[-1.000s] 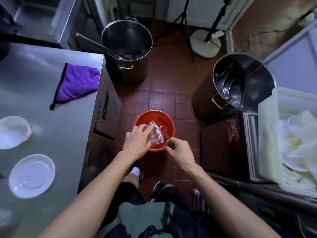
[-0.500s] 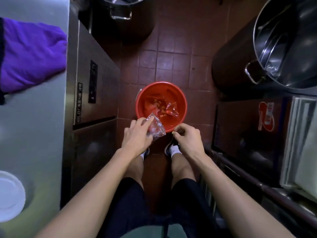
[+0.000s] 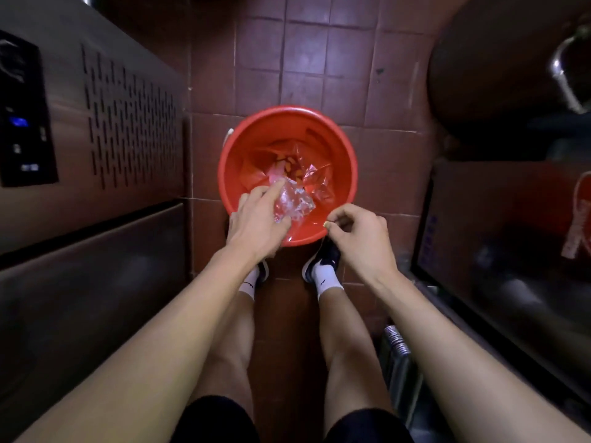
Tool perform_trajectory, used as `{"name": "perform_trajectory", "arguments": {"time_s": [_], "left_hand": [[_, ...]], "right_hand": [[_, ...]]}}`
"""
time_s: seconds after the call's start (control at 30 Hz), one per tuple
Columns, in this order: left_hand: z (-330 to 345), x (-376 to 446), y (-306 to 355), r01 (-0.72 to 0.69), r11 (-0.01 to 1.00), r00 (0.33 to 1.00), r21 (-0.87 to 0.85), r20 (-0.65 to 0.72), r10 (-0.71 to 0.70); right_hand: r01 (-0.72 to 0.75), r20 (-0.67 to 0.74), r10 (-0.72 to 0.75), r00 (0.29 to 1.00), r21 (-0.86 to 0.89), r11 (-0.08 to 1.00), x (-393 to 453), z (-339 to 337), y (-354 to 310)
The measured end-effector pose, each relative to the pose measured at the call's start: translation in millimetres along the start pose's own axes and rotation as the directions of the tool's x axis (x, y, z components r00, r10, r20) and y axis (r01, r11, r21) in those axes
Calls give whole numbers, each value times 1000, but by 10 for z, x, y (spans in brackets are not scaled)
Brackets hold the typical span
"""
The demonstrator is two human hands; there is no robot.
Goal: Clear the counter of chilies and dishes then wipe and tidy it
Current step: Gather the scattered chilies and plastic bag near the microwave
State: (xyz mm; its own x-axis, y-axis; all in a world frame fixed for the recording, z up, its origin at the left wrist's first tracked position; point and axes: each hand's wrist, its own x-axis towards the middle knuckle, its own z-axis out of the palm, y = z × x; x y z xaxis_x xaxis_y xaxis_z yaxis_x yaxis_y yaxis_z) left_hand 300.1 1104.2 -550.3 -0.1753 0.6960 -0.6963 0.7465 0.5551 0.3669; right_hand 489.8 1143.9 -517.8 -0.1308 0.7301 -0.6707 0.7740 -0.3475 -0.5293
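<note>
A red bucket (image 3: 243, 148) stands on the tiled floor in front of my feet. Clear plastic wrappers and some orange-red scraps (image 3: 289, 164) lie inside it. My left hand (image 3: 256, 219) holds a crumpled clear plastic bag (image 3: 292, 204) over the bucket's near side, thumb and fingers around it. My right hand (image 3: 361, 235) hovers at the bucket's near right rim with its fingers curled, pinching something tiny and pale at the fingertips. The counter top is out of view.
The steel counter cabinet (image 3: 96, 155) with vent slots and a dark control panel (image 3: 22, 113) rises close on the left. A large dark pot (image 3: 499, 68) and a dark box (image 3: 511, 225) crowd the right. Red floor tiles (image 3: 319, 59) stretch beyond the bucket.
My head has dropped lower and closer to the bucket, so the counter top, cloth and plates left the view. My left hand carried the plastic bag over the bucket's inside.
</note>
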Motion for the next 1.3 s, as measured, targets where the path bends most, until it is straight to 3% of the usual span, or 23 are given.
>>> {"name": "perform_trajectory", "arguments": {"time_s": [0.37,0.67,1.3], "left_hand": [[496,915,-36,2,974,997,-225,-71,-18],[702,1223,-167,-82,959,995,-270,-84,61],[888,1356,-711,168,971,983,-169,104,-152]], "right_hand": [[-27,-71,28,997,7,1000,718,216,412],[-40,-44,40,998,2,999,1023,481,524],[-13,-7,13,1000,-64,998,1313,978,454]]}}
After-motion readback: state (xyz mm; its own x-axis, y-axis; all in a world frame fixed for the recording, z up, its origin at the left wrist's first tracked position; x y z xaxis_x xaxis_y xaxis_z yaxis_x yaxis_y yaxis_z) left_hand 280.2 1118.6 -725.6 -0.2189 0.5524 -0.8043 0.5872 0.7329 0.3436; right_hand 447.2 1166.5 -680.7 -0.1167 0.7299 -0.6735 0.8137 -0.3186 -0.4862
